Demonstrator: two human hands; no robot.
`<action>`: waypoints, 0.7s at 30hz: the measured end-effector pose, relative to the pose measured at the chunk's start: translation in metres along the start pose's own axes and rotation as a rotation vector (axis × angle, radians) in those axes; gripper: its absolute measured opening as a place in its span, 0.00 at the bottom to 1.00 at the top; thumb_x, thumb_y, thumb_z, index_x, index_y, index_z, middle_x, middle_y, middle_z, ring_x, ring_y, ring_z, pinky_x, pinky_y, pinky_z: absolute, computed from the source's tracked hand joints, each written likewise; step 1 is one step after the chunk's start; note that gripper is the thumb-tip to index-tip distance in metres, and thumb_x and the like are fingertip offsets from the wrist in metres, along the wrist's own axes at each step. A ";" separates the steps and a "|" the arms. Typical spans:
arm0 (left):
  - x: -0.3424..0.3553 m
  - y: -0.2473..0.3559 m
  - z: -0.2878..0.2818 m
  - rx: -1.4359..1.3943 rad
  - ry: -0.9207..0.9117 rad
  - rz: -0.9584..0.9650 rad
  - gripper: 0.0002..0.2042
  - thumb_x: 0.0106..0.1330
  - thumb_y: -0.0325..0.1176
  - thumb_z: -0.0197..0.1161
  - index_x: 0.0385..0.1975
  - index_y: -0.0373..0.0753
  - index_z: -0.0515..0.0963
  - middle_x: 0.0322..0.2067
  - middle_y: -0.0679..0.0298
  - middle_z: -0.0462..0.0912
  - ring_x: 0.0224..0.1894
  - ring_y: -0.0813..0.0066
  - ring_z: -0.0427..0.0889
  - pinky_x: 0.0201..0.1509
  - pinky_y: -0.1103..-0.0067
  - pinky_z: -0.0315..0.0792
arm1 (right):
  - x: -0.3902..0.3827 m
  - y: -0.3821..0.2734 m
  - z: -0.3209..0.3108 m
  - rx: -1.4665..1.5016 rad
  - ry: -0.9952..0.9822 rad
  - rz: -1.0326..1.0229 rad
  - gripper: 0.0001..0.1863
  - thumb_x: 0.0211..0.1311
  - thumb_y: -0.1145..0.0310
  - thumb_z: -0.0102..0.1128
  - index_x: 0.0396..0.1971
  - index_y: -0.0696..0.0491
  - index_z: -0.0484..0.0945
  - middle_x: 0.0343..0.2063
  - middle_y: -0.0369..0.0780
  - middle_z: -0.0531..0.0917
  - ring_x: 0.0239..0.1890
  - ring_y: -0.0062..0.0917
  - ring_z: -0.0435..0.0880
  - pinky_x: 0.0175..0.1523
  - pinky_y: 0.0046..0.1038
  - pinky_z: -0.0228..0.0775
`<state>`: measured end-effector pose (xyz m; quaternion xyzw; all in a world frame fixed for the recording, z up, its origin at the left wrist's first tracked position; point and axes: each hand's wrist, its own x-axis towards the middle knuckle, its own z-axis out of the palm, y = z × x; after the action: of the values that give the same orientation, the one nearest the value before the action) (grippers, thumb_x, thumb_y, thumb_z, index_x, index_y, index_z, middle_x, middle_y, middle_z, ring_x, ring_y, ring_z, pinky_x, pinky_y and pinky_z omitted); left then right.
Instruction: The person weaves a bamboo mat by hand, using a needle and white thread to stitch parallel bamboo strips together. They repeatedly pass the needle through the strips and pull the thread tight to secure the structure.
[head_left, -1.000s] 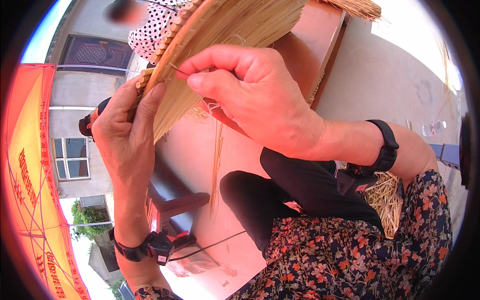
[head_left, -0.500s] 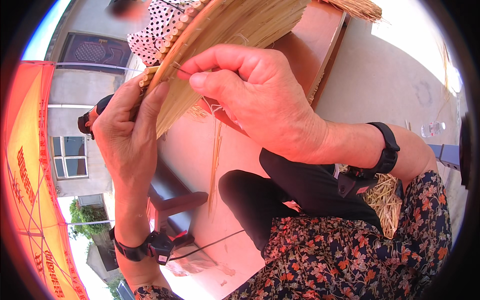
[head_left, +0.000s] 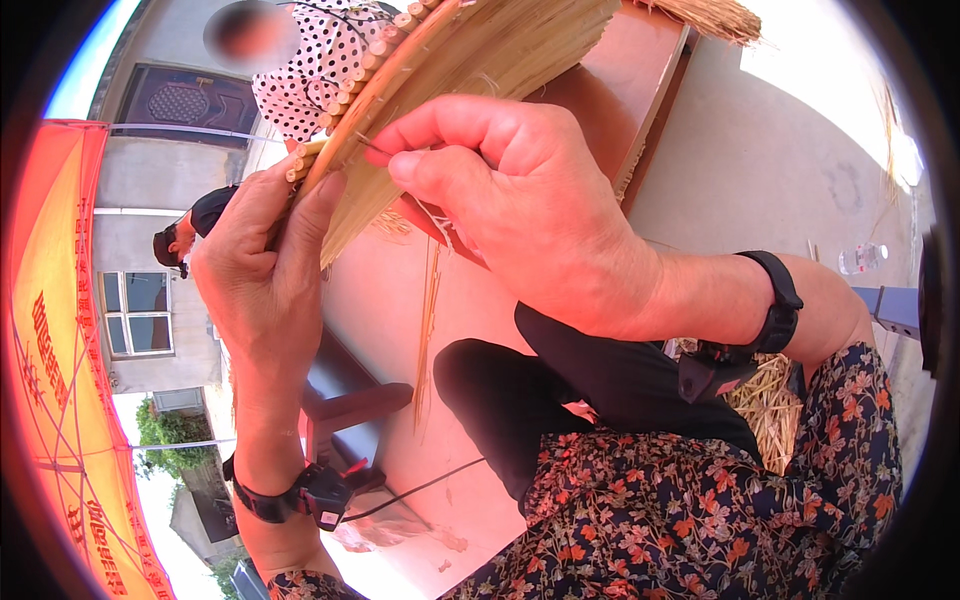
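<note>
A panel of pale plant stalks (head_left: 470,80) is held up in front of me, with a smooth flat strip (head_left: 388,75) along its edge and cut stalk ends showing behind it. My left hand (head_left: 262,235) is closed on the lower corner of that edge, thumb on the near side and fingers behind. Just right of the strip, my right hand (head_left: 535,205) pinches a thin dark needle (head_left: 374,148) between thumb and forefinger. The needle's tip points at the strip; whether it pierces it I cannot tell. Pale loose fibres (head_left: 435,222) hang below the right hand.
Behind the panel stands a reddish-brown table (head_left: 600,110) with a straw bundle (head_left: 715,18) on it. A dark low bench (head_left: 350,400) is at lower left. Loose straw (head_left: 765,405) lies beside my right leg, a plastic bottle (head_left: 862,259) farther right. Two people are beyond the panel.
My left hand and the panel's corner have shifted slightly right. My right hand, still pinching the needle, has moved a little right and down.
</note>
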<state>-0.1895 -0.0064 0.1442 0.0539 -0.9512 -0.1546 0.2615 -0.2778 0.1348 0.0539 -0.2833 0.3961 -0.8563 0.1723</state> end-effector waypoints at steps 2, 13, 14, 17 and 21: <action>-0.007 -0.002 0.002 0.102 0.013 0.126 0.11 0.66 0.23 0.68 0.47 0.30 0.84 0.36 0.62 0.87 0.36 0.82 0.81 0.41 0.83 0.74 | -0.004 0.003 0.002 0.021 0.002 0.009 0.10 0.70 0.71 0.58 0.38 0.63 0.83 0.23 0.36 0.80 0.30 0.16 0.75 0.37 0.25 0.70; -0.136 0.015 0.080 0.182 -0.012 0.165 0.21 0.54 0.19 0.74 0.51 0.37 0.84 0.42 0.55 0.87 0.40 0.62 0.88 0.43 0.74 0.80 | -0.126 0.025 -0.061 0.106 0.036 0.614 0.10 0.72 0.74 0.60 0.49 0.57 0.86 0.33 0.29 0.85 0.33 0.07 0.77 0.36 0.14 0.70; -0.144 0.018 0.086 0.191 -0.038 0.147 0.22 0.53 0.19 0.74 0.51 0.38 0.84 0.42 0.55 0.87 0.41 0.61 0.88 0.44 0.73 0.80 | -0.138 0.036 -0.066 0.101 0.039 0.568 0.10 0.72 0.74 0.61 0.48 0.57 0.86 0.33 0.29 0.85 0.32 0.07 0.78 0.35 0.14 0.70; -0.160 0.024 0.093 0.203 -0.069 0.121 0.28 0.46 0.17 0.74 0.53 0.40 0.84 0.43 0.57 0.85 0.42 0.62 0.87 0.43 0.73 0.81 | -0.164 0.052 -0.074 0.076 0.049 0.477 0.09 0.72 0.74 0.61 0.47 0.57 0.86 0.33 0.30 0.86 0.32 0.07 0.79 0.34 0.14 0.71; -0.164 0.024 0.089 0.201 -0.120 0.096 0.32 0.41 0.17 0.73 0.54 0.42 0.84 0.44 0.58 0.84 0.43 0.62 0.85 0.43 0.72 0.80 | -0.174 0.052 -0.076 0.039 0.037 0.551 0.08 0.73 0.73 0.60 0.45 0.58 0.86 0.29 0.30 0.85 0.31 0.10 0.81 0.35 0.18 0.73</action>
<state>-0.0951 0.0701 0.0002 0.0248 -0.9774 -0.0489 0.2044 -0.1858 0.2367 -0.0876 -0.1459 0.4448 -0.7895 0.3969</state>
